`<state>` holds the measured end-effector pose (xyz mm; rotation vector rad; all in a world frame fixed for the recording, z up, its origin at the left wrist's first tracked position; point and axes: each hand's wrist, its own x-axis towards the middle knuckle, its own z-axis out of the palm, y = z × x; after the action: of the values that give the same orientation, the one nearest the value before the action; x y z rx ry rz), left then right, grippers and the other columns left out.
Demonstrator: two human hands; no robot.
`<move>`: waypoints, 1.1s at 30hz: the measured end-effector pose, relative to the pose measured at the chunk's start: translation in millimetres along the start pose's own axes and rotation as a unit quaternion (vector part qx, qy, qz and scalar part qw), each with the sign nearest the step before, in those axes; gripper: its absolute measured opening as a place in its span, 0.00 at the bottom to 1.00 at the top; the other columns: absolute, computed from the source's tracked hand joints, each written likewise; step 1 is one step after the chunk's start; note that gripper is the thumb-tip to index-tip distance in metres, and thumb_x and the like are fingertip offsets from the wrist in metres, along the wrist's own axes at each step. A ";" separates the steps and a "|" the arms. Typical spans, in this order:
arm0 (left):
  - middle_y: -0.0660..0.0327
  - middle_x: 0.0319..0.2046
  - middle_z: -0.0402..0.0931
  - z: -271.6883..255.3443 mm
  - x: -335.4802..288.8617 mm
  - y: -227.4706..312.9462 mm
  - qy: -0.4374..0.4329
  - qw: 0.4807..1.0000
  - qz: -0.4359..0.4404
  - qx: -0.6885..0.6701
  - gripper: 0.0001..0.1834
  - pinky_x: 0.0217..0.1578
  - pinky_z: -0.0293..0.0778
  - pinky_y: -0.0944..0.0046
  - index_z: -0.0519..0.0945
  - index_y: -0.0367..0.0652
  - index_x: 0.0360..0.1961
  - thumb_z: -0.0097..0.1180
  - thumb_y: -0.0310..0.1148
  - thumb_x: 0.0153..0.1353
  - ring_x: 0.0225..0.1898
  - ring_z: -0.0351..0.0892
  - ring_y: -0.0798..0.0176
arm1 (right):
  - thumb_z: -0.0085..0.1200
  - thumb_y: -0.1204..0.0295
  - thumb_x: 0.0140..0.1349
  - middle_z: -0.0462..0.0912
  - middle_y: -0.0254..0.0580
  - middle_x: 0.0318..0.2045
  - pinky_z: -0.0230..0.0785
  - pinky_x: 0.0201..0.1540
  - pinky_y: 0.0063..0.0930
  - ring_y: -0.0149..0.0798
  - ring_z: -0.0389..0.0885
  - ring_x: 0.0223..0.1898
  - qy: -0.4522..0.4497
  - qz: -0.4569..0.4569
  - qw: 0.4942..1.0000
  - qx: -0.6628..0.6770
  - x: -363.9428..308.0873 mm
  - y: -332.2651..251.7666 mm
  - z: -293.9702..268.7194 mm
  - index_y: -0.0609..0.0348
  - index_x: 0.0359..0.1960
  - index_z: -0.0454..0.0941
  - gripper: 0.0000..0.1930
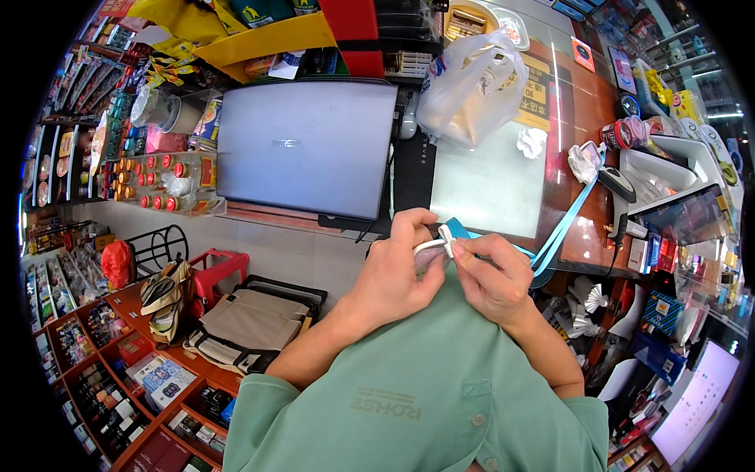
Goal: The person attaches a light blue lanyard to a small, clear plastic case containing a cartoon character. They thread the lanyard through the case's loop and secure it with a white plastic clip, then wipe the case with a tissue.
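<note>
My left hand (395, 274) and my right hand (497, 277) meet in front of my chest, just off the counter's near edge. Between their fingertips is a small white plastic piece (446, 238), with a pale looped strip below it. Both hands are closed on this piece in a pinch; its exact kind is too small to make out. A light-blue ribbon (560, 229) emerges beside the right fingers. It runs along the counter to a crumpled white bundle (584, 163) on the right. A wider blue end (456, 228) shows behind the white piece.
Ahead lies a closed silver laptop (307, 149), with a tied plastic bag (473, 90) right of it. Crumpled tissue (532, 142) rests on the counter (578, 94). A black scanner-like device (617, 183) sits at the right. A folded beige chair (253, 326) is low on the left.
</note>
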<state>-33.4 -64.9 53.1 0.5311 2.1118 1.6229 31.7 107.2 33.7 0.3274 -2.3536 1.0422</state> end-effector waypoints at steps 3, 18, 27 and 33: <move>0.58 0.35 0.80 -6.1 2.8 -9.2 -0.061 0.996 -0.013 -0.065 0.17 0.41 0.73 0.66 0.73 0.34 0.50 0.58 0.26 0.61 0.37 0.80 0.65 | 0.67 0.87 0.44 0.83 0.45 0.32 0.75 0.26 0.26 0.39 0.81 0.26 0.033 0.016 0.999 -0.004 -1.8 2.9 0.6 0.65 0.38 0.84 0.16; 0.56 0.46 0.80 -0.5 16.4 -10.1 -0.030 0.998 0.050 -0.037 0.14 0.47 0.76 0.65 0.79 0.35 0.53 0.54 0.25 0.67 0.46 0.81 0.64 | 0.58 0.86 0.59 0.81 0.35 0.33 0.73 0.35 0.17 0.25 0.80 0.32 0.040 0.398 0.843 0.360 3.5 -6.3 0.1 0.67 0.42 0.78 0.10; 0.53 0.42 0.83 7.1 16.6 -9.3 0.000 0.995 0.094 0.022 0.13 0.45 0.77 0.62 0.83 0.37 0.47 0.59 0.20 0.60 0.42 0.84 0.57 | 0.54 0.84 0.64 0.81 0.36 0.34 0.73 0.36 0.17 0.24 0.79 0.34 -0.010 0.441 0.796 0.414 2.0 -0.8 -8.6 0.66 0.47 0.74 0.10; 0.53 0.42 0.84 7.6 20.9 -7.6 0.012 0.987 0.149 0.064 0.14 0.43 0.79 0.62 0.83 0.38 0.45 0.60 0.17 0.57 0.42 0.85 0.55 | 0.55 0.80 0.67 0.81 0.35 0.36 0.73 0.39 0.18 0.22 0.78 0.36 -0.018 0.451 0.783 0.427 3.0 -5.3 -11.5 0.68 0.48 0.76 0.10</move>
<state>-47.1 -49.4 42.0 0.9119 2.2503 1.6601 35.8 112.2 45.0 -0.5661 -1.8543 2.5504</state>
